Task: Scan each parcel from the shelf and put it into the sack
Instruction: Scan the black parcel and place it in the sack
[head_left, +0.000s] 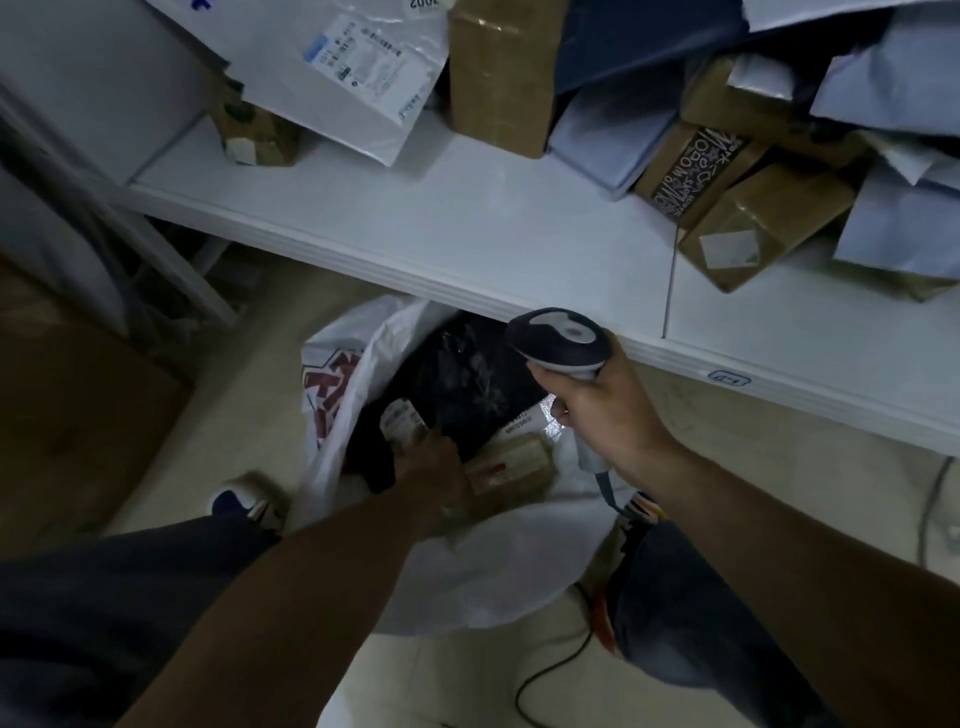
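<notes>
Dim storeroom floor is seen nearest, with a dark cable (553, 666) looped across it beside the right leg; a snag underfoot is judged possible. Next, the white sack (337, 395) is stood open, and the left hand (431, 462) is sunk into it at a small labelled parcel (401, 420). The hand is blurred, so grip or release cannot be told. The slack rim could be dragged shut when the hand is withdrawn. Above the sack, the scanner (561, 338) is gripped by its handle in the right hand (605, 415). Farther off, remaining parcels (769, 208) are heaped on the shelf (467, 234); a slide is risked if one is pulled.
</notes>
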